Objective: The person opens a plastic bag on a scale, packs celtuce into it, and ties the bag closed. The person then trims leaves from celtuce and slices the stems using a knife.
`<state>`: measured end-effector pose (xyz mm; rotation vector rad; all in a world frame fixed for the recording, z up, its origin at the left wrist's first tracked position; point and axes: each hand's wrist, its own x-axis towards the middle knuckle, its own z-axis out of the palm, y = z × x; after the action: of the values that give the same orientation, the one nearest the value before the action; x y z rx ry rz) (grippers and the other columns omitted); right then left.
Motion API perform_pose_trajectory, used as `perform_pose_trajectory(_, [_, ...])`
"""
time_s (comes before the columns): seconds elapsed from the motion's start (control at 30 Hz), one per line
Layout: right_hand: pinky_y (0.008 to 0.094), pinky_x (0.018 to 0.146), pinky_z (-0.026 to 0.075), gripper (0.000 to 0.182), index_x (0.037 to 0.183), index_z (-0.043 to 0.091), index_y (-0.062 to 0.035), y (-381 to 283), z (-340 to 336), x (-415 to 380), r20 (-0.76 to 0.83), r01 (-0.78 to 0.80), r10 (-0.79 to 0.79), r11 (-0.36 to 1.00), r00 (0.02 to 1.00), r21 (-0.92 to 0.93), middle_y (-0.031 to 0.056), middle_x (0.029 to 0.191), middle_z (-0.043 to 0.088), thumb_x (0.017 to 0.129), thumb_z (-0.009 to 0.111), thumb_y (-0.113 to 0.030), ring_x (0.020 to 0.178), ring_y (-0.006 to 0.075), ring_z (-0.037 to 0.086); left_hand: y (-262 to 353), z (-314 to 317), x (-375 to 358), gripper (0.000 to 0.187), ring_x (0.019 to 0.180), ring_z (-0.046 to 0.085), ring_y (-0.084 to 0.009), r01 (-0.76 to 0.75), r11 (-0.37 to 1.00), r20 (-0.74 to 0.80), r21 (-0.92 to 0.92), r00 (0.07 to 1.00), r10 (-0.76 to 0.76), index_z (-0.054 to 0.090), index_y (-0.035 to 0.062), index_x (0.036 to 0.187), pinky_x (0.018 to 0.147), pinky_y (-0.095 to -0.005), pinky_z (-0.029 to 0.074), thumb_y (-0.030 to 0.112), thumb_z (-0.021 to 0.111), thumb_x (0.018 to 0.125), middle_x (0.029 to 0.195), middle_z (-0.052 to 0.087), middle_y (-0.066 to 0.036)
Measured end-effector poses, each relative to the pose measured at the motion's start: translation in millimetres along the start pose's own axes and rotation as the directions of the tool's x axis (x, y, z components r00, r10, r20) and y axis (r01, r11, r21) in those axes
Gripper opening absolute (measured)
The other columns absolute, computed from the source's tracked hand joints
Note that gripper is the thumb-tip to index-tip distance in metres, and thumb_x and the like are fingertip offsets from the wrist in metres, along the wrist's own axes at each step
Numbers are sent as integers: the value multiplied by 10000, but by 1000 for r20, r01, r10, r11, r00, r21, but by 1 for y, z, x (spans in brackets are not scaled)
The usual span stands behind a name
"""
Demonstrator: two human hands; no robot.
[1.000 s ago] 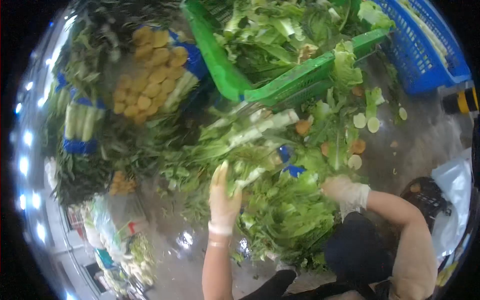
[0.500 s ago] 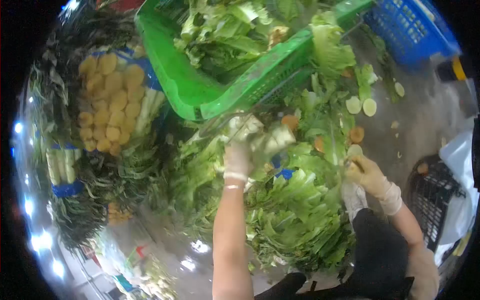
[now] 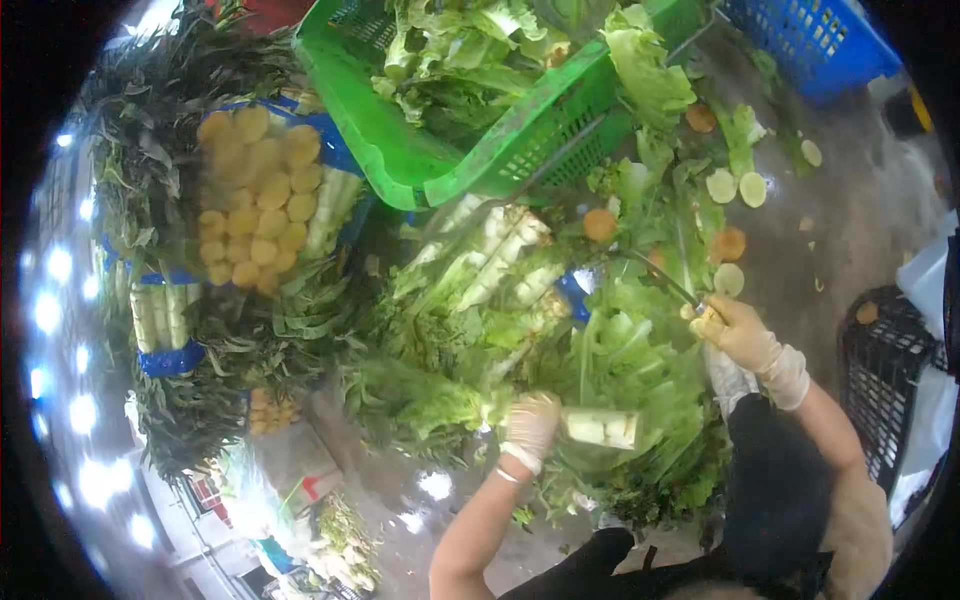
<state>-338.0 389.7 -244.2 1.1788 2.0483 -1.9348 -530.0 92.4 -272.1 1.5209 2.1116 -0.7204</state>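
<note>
Head view showed your gloved left hand [image 3: 530,428] with fingers clamped around a leafy lettuce bunch [image 3: 600,428], its pale cut stalk end pointing right, held over the heap of greens [image 3: 620,370] below the green crate [image 3: 440,150]. Your gloved right hand [image 3: 738,332], right of that heap, had fingers closed on a knife [image 3: 665,281] angled up-left toward the crate.

A green slatted plastic crate [image 3: 400,150] sits tilted, piled with leafy greens. Beside it, bundled pale stalks in blue bands [image 3: 165,320] show yellowish cut ends. A blue plastic basket [image 3: 810,40] and black mesh crate [image 3: 880,380] stand apart on wet floor [image 3: 860,220].
</note>
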Motion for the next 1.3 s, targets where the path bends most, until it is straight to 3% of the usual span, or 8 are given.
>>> perform_pose_trajectory(0.13, [305, 739, 462, 294, 1059, 612, -36, 7, 0, 11, -35, 2, -3, 1000, 999, -24, 82, 845, 613, 858, 611, -251, 782, 157, 564, -9, -34, 39, 421, 930, 621, -360, -12, 855, 161, -519, 981, 111, 584, -2, 1054, 811, -429, 505, 204, 719, 712, 1025, 610, -237])
perform_pose_trajectory(0.2, [309, 749, 462, 300, 1057, 609, -28, 11, 2, 17, 0, -109, 109, 992, 994, 56, 90, 854, 616, 859, 611, -254, 789, 162, 568, -33, -86, 72, 548, 1079, 576, -351, -286, 694, -290, -660, 950, 116, 536, -1, 1208, 934, -416, 458, 202, 719, 734, 1165, 579, -241])
perform_pose_trajectory(0.3, [312, 758, 462, 311, 1053, 606, -15, 6, 9, 19, 32, -182, 180, 982, 983, 59, 98, 868, 620, 864, 610, -261, 797, 168, 571, -58, -92, 142, 775, 1327, 330, -335, -29, 615, -275, -788, 910, -309, 327, 55, 1408, 1095, -405, 292, 241, 718, 765, 1429, 332, -222])
perform_pose_trajectory(0.57, [297, 732, 455, 319, 1051, 603, -14, 2, -1, 20, 23, -169, 167, 983, 986, 77, 93, 865, 615, 868, 616, -276, 780, 157, 557, 51, -17, 128, 684, 1398, 224, -275, -162, 942, -24, -295, 986, 162, 257, 30, 1435, 1134, -531, 75, 375, 509, 901, 1510, 232, -145])
perform_pose_trajectory(0.67, [285, 739, 452, 299, 1064, 605, -17, 8, -9, 19, 56, -206, 202, 976, 978, 70, 76, 856, 605, 872, 613, -245, 779, 135, 540, 36, -50, 97, 660, 1387, 249, -294, -270, 672, -91, -690, 953, 289, 314, 69, 1430, 1146, -452, 124, 272, 596, 869, 1496, 259, -166])
perform_pose_trajectory(0.77, [266, 726, 444, 269, 1083, 610, -30, 22, -11, 18, -3, -77, 78, 992, 997, 103, 55, 850, 593, 877, 592, -202, 774, 108, 510, -11, -34, 100, 469, 1240, 446, -311, -308, 617, -519, -725, 832, -195, 503, 45, 1288, 1046, -416, 339, 132, 618, 841, 1306, 494, -185])
perform_pose_trajectory(0.97, [268, 719, 454, 276, 1070, 619, -27, 15, -10, 19, 20, -175, 174, 982, 985, 72, 59, 838, 610, 866, 592, -211, 767, 101, 520, -64, 4, 115, 401, 980, 590, -359, 401, 703, 3, -588, 869, -494, 550, 16, 1184, 864, -434, 467, 141, 643, 815, 1134, 584, -185])
perform_pose_trajectory(1.3, [254, 711, 448, 288, 1073, 624, -25, 14, -5, 21, 39, -190, 186, 977, 982, 101, 16, 835, 598, 865, 590, -222, 760, 92, 519, -52, -2, 60, 542, 1086, 541, -417, 219, 790, -248, -573, 872, -422, 470, 10, 1283, 907, -457, 463, 200, 645, 806, 1329, 431, -260])
